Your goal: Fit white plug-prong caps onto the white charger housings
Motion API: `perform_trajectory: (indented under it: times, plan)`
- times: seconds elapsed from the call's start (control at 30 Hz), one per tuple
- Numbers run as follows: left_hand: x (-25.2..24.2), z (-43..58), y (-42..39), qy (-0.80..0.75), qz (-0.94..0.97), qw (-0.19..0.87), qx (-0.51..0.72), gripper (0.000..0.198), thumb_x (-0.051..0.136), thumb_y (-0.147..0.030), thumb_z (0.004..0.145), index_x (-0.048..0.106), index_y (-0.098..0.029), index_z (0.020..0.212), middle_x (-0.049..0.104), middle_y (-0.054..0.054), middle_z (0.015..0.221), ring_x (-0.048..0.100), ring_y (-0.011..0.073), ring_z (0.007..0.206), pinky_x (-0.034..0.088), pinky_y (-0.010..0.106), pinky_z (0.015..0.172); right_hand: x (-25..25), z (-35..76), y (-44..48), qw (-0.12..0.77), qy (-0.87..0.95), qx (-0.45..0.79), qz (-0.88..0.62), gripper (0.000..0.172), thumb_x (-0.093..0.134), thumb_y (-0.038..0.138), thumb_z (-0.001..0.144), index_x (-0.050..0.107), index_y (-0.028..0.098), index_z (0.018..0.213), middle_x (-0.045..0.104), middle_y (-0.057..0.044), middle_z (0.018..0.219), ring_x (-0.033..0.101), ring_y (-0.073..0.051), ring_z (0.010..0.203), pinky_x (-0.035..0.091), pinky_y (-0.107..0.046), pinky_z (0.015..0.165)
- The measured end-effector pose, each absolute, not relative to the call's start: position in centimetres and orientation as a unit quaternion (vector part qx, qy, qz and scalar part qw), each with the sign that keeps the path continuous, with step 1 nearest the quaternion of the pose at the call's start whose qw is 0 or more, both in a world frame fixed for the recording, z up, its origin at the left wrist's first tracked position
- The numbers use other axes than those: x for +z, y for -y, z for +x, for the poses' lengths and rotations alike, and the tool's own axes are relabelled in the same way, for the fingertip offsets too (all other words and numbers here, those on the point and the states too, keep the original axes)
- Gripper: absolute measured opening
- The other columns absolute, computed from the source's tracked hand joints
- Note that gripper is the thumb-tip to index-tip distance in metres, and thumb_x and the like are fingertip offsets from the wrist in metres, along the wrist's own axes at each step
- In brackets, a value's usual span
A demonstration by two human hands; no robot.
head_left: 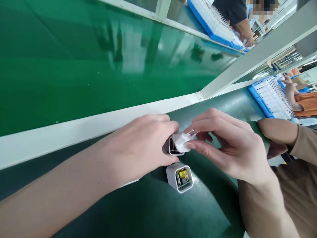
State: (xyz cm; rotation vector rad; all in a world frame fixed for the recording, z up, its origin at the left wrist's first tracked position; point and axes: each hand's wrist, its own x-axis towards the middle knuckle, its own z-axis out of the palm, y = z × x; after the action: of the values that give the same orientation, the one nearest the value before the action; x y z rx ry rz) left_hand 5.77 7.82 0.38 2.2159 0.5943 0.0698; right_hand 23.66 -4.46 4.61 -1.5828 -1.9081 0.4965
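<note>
My left hand (146, 145) is wrapped round a white charger housing (170, 151), whose open end faces right and shows dark parts inside. Between the thumb and fingers of my right hand (228, 148) is a white plug cap (182, 141) with two metal pins. The cap is tilted at the mouth of the held housing and partly covers it; whether they touch cannot be made out. Just below my left fingertips, a second white housing (172, 178) lies on the dark green table (148, 215), with a yellow component and a circuit board visible in its open end.
A white frame rail (99, 125) runs beyond my hands beside a shiny green surface (74, 66). A slanted post (247, 59) stands at right. Blue trays (260, 100) of white parts and other people's hands are farther off. Part of a white object shows under my left forearm.
</note>
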Motion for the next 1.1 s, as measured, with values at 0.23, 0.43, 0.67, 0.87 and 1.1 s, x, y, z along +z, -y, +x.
perform_trajectory:
  times: [0.23,0.43,0.67,0.87,1.1]
  plan:
    - [0.1,6.1,-7.7,-0.245,0.878,0.408,0.053,0.025,0.076,-0.042,0.072,0.061,-0.021,0.072,0.061,0.001,0.077,0.060,0.0199,0.078,0.040,0.031,0.067,4.0,23.5,4.5,0.251,0.727,0.213,-0.603,0.012,0.068,0.033,0.098,0.070,0.027,0.108,0.068,-0.005,0.098,0.064,-0.020,0.082,0.054,-0.034,0.070]
    - [0.2,6.3,-7.7,-0.238,0.864,0.440,0.056,0.024,0.078,-0.036,0.070,0.061,-0.019,0.070,0.056,0.002,0.072,0.063,0.0272,0.091,0.043,0.033,0.075,3.8,24.0,4.5,0.250,0.713,0.230,-0.613,0.015,0.072,0.036,0.095,0.069,0.025,0.104,0.068,-0.005,0.094,0.063,-0.020,0.079,0.050,-0.032,0.067]
    - [0.4,6.5,-7.5,-0.253,0.879,0.403,0.032,0.031,0.080,-0.043,0.070,0.061,-0.018,0.070,0.059,0.001,0.075,0.065,0.0216,0.084,0.046,0.030,0.073,3.7,23.7,4.5,0.232,0.737,0.187,-0.607,0.015,0.068,0.039,0.097,0.068,0.025,0.103,0.068,-0.005,0.094,0.062,-0.019,0.076,0.049,-0.032,0.065]
    - [0.6,6.7,-7.5,-0.261,0.885,0.383,0.031,0.037,0.081,-0.048,0.069,0.062,-0.016,0.068,0.060,-0.001,0.075,0.066,0.0210,0.083,0.045,0.028,0.071,4.5,23.3,4.4,0.191,0.757,0.152,-0.606,0.008,0.060,0.024,0.100,0.066,0.026,0.104,0.067,-0.007,0.096,0.063,-0.022,0.081,0.050,-0.036,0.069]
    - [0.8,6.7,-7.3,-0.302,0.873,0.384,0.016,0.038,0.072,-0.056,0.073,0.066,-0.019,0.073,0.062,-0.001,0.083,0.069,0.0214,0.089,0.042,0.024,0.066,5.0,23.4,4.6,0.173,0.768,0.099,-0.609,0.005,0.061,0.023,0.101,0.065,0.025,0.102,0.065,-0.005,0.094,0.061,-0.020,0.081,0.049,-0.034,0.069]
